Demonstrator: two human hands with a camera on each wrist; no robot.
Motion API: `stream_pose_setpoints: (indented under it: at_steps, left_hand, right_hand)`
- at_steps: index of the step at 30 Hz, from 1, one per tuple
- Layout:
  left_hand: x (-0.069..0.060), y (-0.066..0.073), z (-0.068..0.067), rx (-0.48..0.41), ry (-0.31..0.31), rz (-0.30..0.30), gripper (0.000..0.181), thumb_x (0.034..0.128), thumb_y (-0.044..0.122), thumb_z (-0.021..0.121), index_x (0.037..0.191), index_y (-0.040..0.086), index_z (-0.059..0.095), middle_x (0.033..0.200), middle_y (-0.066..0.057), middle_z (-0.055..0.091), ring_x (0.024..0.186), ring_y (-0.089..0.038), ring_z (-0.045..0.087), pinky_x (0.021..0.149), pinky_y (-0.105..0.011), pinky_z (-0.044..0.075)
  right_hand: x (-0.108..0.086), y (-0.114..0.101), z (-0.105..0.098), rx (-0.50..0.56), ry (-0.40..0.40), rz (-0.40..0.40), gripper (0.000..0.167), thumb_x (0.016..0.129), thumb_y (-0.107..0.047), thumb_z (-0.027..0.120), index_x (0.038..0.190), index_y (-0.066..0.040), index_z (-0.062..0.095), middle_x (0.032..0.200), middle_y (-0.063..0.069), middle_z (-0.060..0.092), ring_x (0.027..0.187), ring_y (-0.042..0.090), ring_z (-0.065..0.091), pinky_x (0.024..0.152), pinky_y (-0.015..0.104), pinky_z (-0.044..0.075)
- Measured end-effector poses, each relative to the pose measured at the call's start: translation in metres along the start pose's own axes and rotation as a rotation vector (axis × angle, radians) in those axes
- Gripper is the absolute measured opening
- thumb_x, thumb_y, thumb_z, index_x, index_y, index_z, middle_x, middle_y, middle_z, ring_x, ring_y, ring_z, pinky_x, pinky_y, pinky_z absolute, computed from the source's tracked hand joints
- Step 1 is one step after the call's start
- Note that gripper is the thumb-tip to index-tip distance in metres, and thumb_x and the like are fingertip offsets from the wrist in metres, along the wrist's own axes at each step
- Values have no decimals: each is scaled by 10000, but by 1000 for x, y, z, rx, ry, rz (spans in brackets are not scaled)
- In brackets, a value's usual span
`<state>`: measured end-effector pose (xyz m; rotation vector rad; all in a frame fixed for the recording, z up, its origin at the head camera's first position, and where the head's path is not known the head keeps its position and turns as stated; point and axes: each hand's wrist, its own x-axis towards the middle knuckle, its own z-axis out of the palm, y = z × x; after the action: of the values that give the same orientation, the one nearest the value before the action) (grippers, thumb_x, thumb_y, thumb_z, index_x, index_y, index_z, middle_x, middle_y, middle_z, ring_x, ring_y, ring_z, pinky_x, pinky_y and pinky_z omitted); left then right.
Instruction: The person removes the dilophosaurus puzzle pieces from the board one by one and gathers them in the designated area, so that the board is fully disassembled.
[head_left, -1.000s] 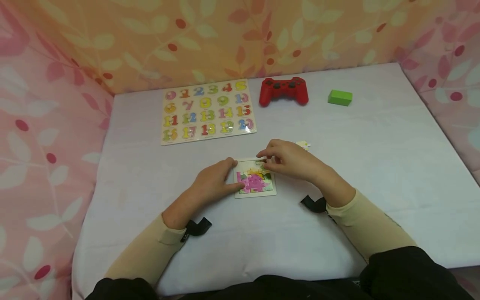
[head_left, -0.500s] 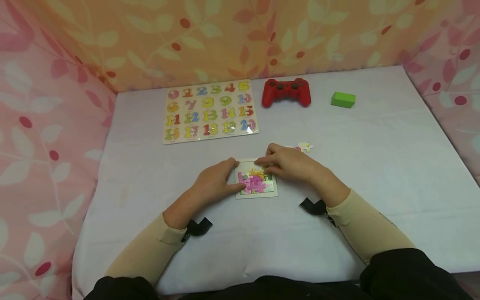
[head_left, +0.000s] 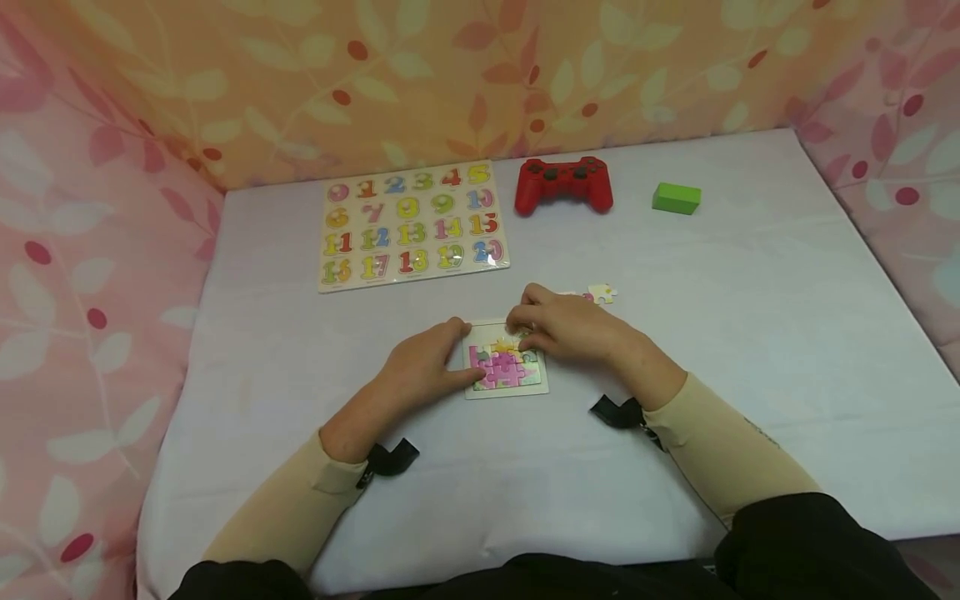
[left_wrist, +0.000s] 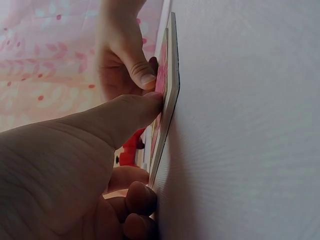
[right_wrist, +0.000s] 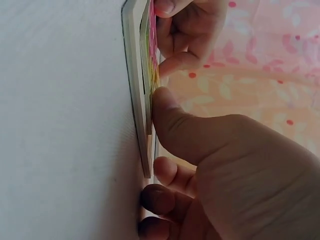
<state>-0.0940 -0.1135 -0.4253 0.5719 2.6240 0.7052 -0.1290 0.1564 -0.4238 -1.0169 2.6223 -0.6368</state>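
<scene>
Since a second ago, the right hand (head_left: pixel 573 327) has drawn slightly toward seven o'clock, leaving more of the loose puzzle pieces (head_left: pixel 602 293) uncovered at two o'clock from the jigsaw board (head_left: pixel 486 334). That board lies near the middle of the table (head_left: pixel 510 467), its joined pieces (head_left: pixel 504 370) largely pink. Over its upper part, toward one o'clock, the right hand bends its thumb and fingers close together; whether they pinch a piece I cannot tell. At nine o'clock the left hand (head_left: pixel 420 367) grips the board's side, thumb spread well away from the index finger and pressing on the face. White cloth covers the table, smooth but for faint creases. Farther out, a number board (head_left: pixel 430 217) lies at eleven o'clock, a red game controller (head_left: pixel 564 175) just past twelve and a green block (head_left: pixel 677 200) between one and two. Orange leafy fabric (head_left: pixel 465 83) rises as a backdrop at twelve, and pink leafy panels (head_left: pixel 60 333) close the sides at nine and two, while pale sleeves (head_left: pixel 720 442) with black straps (head_left: pixel 393 458) reach in from eight and four
</scene>
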Motion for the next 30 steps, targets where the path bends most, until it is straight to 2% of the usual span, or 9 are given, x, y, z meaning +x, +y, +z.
stream_pose_setpoints:
  at_steps: [4,10,15,21,25,30]
  left_hand:
    - [-1,-1,0,0,6,0,655,877,486,792,1355,111,549,939,38,611,817,-162,564,705,-338,461]
    - [-2,0,-1,2,6,3,660,880,478,793,1367,106,548,1008,18,636,841,-169,564,724,-341,464]
    - [-1,1,-1,5,6,12,662,887,483,784,1377,104,549,1026,9,643,851,-170,566,734,-343,467]
    - [-1,-1,0,6,2,9,651,887,487,782,1369,114,553,1012,25,634,841,-159,563,729,-341,469]
    - [-1,-1,1,5,0,8,667,887,492,780,1382,109,548,1027,20,639,845,-158,561,728,-341,470]
    - [-1,0,0,13,16,24,651,888,474,785,1373,101,560,1080,-8,662,850,-172,561,736,-350,474]
  right_hand:
    - [-1,1,-3,14,-21,2,366,967,-258,735,1332,-254,712,1173,-6,525,925,131,584,797,302,493]
    - [-3,0,-6,38,-32,-15,304,967,-133,721,1247,-250,740,1175,1,525,931,147,605,817,320,497]
    - [-3,-5,-4,16,-33,-11,210,989,-131,687,1176,-227,697,1180,-4,500,857,160,630,787,326,500]
    - [-3,-5,-5,-23,-23,-13,311,978,-160,709,1276,-243,736,1225,1,526,951,180,609,838,343,512]
    - [-3,-4,-6,-36,-18,-13,300,961,-170,738,1253,-234,746,1221,6,547,977,177,615,857,359,515]
    - [-2,-5,-5,-16,-25,-30,225,979,-174,707,1202,-202,705,1181,5,521,900,160,607,820,342,507]
